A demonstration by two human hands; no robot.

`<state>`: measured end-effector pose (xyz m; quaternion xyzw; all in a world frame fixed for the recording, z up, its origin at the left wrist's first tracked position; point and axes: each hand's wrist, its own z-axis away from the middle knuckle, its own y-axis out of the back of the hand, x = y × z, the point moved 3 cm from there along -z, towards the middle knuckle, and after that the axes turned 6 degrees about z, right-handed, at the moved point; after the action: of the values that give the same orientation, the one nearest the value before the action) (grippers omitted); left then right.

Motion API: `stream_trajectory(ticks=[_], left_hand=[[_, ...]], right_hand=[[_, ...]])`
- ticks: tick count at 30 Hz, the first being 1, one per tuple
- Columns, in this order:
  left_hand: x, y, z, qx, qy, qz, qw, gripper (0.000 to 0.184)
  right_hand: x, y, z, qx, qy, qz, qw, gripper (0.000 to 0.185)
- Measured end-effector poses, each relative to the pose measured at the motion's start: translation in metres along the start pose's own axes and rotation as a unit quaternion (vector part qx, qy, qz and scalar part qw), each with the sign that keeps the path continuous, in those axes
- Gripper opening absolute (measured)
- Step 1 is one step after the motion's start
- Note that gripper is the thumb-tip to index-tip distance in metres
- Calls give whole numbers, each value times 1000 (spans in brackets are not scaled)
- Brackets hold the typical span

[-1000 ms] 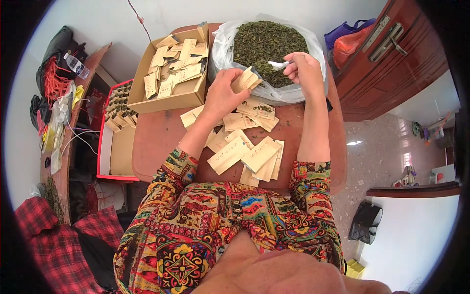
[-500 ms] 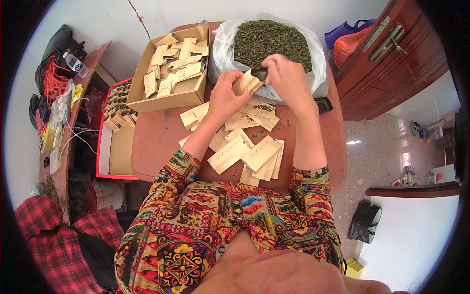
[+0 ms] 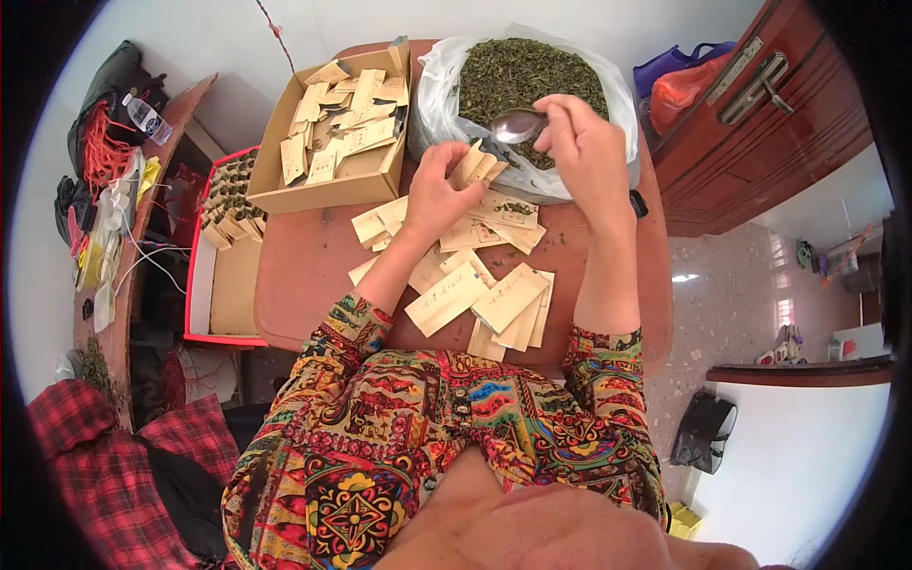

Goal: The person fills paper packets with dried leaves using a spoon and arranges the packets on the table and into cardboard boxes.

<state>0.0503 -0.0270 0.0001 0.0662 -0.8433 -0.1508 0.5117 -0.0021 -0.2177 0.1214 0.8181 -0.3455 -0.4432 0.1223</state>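
My left hand [image 3: 443, 193] is closed around a small kraft paper packet [image 3: 477, 169], its dark mouth facing up. A metal spoon [image 3: 518, 125] is gripped in my right hand [image 3: 576, 141], with its shiny bowl pointing left toward the packet. Both hands are over the near edge of a white plastic bag [image 3: 437, 81] heaped with dried green leaves [image 3: 532, 81], which look like tea. Below my left hand, several flat paper packets [image 3: 446, 299] lie in a loose pile, with a few leaf bits scattered on the upper ones.
A cardboard box [image 3: 323, 198] of packets stands on the reddish table [image 3: 304, 275], left of the bag. Lower at left, a red-rimmed box [image 3: 233, 294] holds upright filled packets in rows. A wooden door [image 3: 750, 142] is at right. A black object [image 3: 638, 202] lies by the table's right edge.
My right hand has lifted the spoon up and away from the packet's mouth, turning it so the bowl shows. My left hand keeps the packet in nearly the same place.
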Motion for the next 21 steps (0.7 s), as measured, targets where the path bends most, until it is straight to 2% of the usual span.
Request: stream_trajectory(ticks=[4, 7, 10, 11, 15, 21], left_hand=[[-3, 0, 0, -5, -1, 12, 1000, 50], [-1, 2, 0, -5, -10, 13, 1000, 49], [3, 4, 0, -7, -17, 6, 1000, 50], [4, 4, 0, -7, -21, 2, 1000, 50], [4, 2, 0, -4, -36, 13, 999, 51], [7, 2, -1, -15, -44, -1, 999, 51]], right_hand=[[21, 4, -7, 39, -52, 20, 998, 23], [54, -4, -11, 44, -36, 187, 981, 26], [79, -23, -13, -98, -64, 217, 969, 29], [84, -28, -14, -142, -72, 145, 977, 30], [90, -38, -13, -120, -176, 7, 977, 30], [119, -43, -14, -105, -280, -132, 945, 28]])
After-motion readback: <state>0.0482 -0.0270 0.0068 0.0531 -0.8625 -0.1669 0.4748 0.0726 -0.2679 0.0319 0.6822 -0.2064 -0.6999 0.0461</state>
